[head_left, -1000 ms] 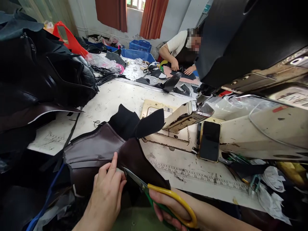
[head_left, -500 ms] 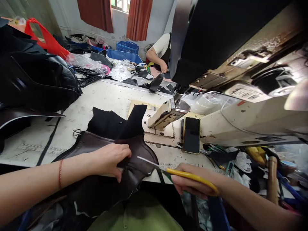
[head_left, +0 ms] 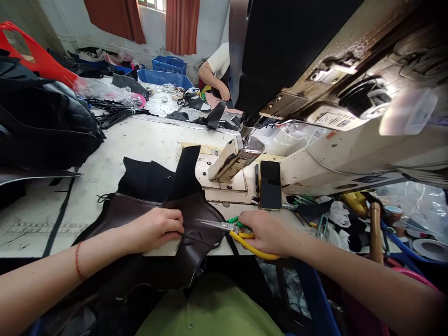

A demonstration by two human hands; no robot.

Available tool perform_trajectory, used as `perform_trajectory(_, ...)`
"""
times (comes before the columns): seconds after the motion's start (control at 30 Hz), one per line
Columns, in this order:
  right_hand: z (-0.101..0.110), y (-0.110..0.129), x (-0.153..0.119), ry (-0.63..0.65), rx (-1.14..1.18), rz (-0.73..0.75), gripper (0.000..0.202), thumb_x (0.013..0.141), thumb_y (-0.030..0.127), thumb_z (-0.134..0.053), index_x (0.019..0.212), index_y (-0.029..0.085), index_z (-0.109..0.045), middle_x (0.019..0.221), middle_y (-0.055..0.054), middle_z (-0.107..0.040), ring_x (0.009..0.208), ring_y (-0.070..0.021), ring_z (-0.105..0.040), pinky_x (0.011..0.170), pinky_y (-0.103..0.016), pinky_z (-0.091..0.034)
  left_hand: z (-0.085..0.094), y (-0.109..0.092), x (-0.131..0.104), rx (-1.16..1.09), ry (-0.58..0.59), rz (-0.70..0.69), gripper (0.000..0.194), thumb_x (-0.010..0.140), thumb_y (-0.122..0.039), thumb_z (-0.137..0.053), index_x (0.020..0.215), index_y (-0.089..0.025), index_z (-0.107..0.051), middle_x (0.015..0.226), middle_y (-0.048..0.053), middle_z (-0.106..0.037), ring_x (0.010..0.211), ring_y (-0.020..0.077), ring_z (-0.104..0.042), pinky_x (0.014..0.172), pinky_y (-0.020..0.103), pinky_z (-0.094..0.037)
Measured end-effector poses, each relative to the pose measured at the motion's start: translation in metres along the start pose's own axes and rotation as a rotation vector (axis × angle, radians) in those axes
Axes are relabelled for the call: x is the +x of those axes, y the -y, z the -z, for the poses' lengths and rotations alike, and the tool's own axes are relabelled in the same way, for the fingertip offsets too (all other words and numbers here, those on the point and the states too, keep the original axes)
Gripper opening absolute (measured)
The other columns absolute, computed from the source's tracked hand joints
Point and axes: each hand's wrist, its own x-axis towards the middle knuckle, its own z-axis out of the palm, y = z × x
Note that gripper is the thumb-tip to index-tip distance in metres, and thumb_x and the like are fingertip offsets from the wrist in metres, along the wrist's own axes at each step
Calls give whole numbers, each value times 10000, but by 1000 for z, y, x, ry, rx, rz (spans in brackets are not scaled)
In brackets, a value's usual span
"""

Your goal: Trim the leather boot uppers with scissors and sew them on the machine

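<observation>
A dark brown leather piece (head_left: 133,214) with black lining (head_left: 147,179) lies over the table's front edge, part of it hanging down. My left hand (head_left: 163,228) is closed on the leather near its middle, fingertips pressed together. My right hand (head_left: 264,231) grips scissors (head_left: 241,233) with yellow and green handles. Their blades point left over the leather, just right of my left fingertips. The sewing machine's post (head_left: 234,158) stands behind the leather.
A phone (head_left: 270,184) lies right of the machine post. Black material (head_left: 45,121) is piled at the left, near a red bag (head_left: 42,60). Tools and scraps crowd the right, with a wooden handle (head_left: 375,233). Across the table sits another person (head_left: 217,70).
The scissors have turned in my right hand, so both handles and the blades show more clearly. My left fingers have drawn together on the leather. The camera view has shifted.
</observation>
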Motion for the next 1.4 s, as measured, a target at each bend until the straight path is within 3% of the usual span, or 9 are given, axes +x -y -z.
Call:
perform_trajectory(0.23, 5, 12, 7, 52, -200, 60, 231, 772, 368, -610, 858, 154, -634, 873, -79, -657, 730, -210, -604, 599, -291, -353, 7, 14, 14, -211, 35, -47, 192, 927, -201, -539, 851, -165, -710, 837, 38, -662, 745, 116, -643, 693, 170, -491)
perform_trajectory(0.47, 0, 23, 26, 52, -270, 91, 254, 766, 406, -613, 846, 165, -609, 876, -58, -647, 687, -187, -580, 547, -301, -261, 1, 21, 8, -339, -69, -78, 212, 935, -214, -534, 913, -156, -737, 841, 61, -672, 730, 108, -649, 682, 162, -504)
perform_trajectory(0.6, -5, 24, 22, -49, -316, 93, 178, 753, 345, -602, 794, 172, -585, 812, -43, -619, 640, -170, -545, 538, -309, -224, -1, 22, 8, -413, -105, -60, 193, 919, -205, -558, 901, -168, -747, 805, 52, -671, 708, 108, -652, 657, 158, -508)
perform_trajectory(0.73, -10, 21, 16, -181, -322, 99, 90, 726, 266, -579, 743, 180, -556, 760, -28, -591, 600, -153, -508, 539, -301, -233, -1, 22, 8, -520, -138, 8, 211, 927, -215, -538, 890, -122, -723, 798, 43, -624, 517, 56, -583, 499, 138, -486)
perform_trajectory(0.9, -6, 20, 12, -235, -344, 85, 62, 723, 244, -557, 716, 184, -549, 745, -24, -583, 581, -145, -494, 532, -299, -229, 0, 21, 9, -619, -158, 75, 220, 925, -242, -544, 855, -96, -693, 709, -2, -555, 447, 45, -552, 441, 134, -475)
perform_trajectory(1.4, 14, 23, 33, -147, -458, 150, 79, 741, 243, -578, 762, 170, -554, 773, -45, -593, 605, -144, -497, 514, -308, -142, -4, 16, 5, -616, -332, 158, 182, 885, -242, -588, 793, -135, -703, 673, -5, -631, 359, 31, -520, 411, 138, -432)
